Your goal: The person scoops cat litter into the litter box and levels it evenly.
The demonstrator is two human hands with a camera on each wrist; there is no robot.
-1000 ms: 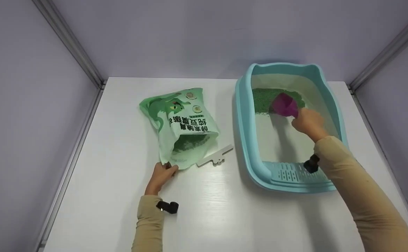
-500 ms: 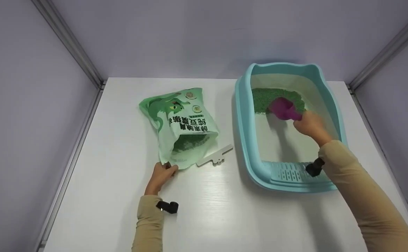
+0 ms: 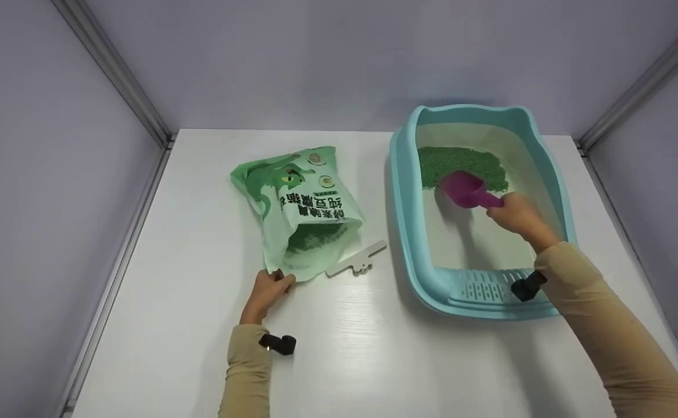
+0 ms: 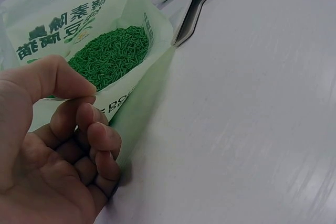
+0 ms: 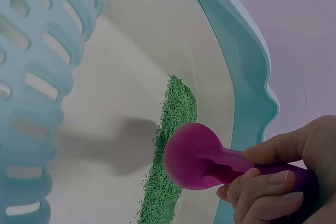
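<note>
My left hand (image 3: 266, 293) pinches the lower edge of a green cat litter bag (image 3: 309, 191) between thumb and forefinger. The bag lies on its back with its mouth spread toward me, and green litter pellets (image 4: 113, 56) show inside it. My right hand (image 3: 519, 213) grips the handle of a purple scoop (image 3: 462, 188) over the blue litter box (image 3: 406, 209). In the right wrist view the scoop (image 5: 191, 156) overlaps a band of green pellets (image 5: 168, 171). Those pellets lie along the far end of the box's pale floor.
A light grey bag clip (image 3: 357, 259) lies between the bag and the box, close to the bag's mouth. The box has a slotted step (image 3: 481, 286) at its near end. Walls (image 3: 344, 64) enclose the white table (image 3: 344, 360) at the back and sides.
The scoop has moved left and a little toward me, turning so its bowl faces up more, and more of the green pellets show behind it. My left hand and the bag have stayed put.
</note>
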